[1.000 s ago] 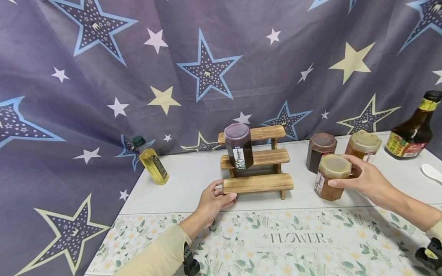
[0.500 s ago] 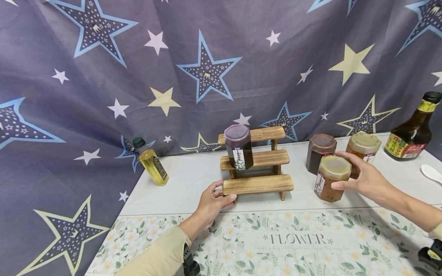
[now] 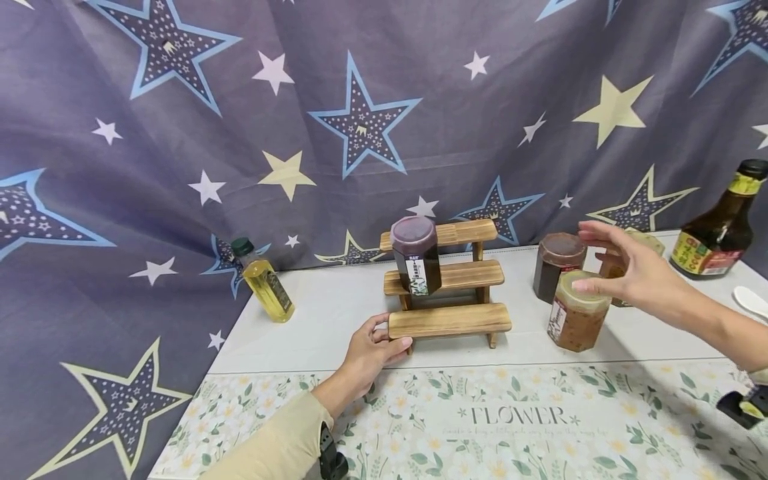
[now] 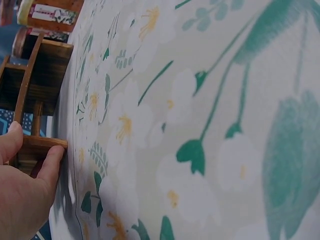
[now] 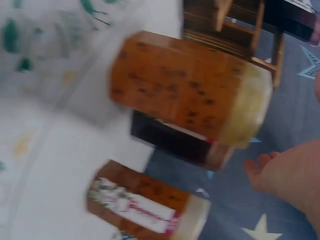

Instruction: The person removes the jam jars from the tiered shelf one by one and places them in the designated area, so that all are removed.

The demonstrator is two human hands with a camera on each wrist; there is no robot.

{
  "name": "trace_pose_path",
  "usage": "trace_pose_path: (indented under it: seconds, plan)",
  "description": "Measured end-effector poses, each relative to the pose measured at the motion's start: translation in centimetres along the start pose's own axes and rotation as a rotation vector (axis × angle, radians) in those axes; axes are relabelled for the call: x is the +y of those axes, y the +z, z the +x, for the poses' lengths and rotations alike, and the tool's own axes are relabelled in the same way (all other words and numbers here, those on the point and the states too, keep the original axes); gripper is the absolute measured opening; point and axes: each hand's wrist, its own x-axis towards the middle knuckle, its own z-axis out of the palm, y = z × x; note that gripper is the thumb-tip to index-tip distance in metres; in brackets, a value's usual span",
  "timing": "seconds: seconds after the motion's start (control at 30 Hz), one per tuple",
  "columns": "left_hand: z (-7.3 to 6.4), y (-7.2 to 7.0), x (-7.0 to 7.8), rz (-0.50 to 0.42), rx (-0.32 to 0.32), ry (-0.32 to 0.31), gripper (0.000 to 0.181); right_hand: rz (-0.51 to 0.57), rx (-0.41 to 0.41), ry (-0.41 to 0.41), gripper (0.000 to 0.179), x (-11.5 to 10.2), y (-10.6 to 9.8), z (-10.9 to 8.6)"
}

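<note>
My left hand (image 3: 373, 345) grips the near left end of a three-step wooden stand (image 3: 449, 321), thumb in front. The left wrist view shows that thumb and a finger against the wood of the stand (image 4: 46, 142). A dark jar with a purple lid (image 3: 416, 257) is on the left of the stand, seemingly on its middle step. My right hand (image 3: 639, 270) is raised over an amber jar with a yellowish lid (image 3: 577, 320), fingers spread. In the right wrist view the hand (image 5: 287, 172) appears apart from the amber jar (image 5: 175, 87).
Behind the amber jar stand a dark-red jar (image 3: 558, 267) and another amber jar (image 5: 140, 200), partly hidden by my hand in the head view. A brown sauce bottle (image 3: 714, 233) and white spoon (image 3: 750, 300) lie right. An oil bottle (image 3: 264, 283) stands left.
My right hand has let go of the front amber jar and risen above it. The jar stays where it was. My left hand keeps its hold on the stand.
</note>
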Motion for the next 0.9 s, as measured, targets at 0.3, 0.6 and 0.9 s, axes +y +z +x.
trace_pose_path:
  seconds: [0.3,0.6,0.9]
  plan:
    - [0.0,-0.1,0.0,-0.003,-0.011,0.002,0.069,0.013,-0.048,-0.011,0.084,-3.8,1.1,2.5]
    - [0.0,-0.1,-0.1,-0.014,-0.013,0.001,0.069,0.089,-0.17,-0.046,0.087,-5.9,3.5,4.6]
    - [-0.1,0.0,0.0,-0.006,-0.005,0.0,0.069,0.19,-0.25,-0.081,0.084,-7.6,6.4,7.0]
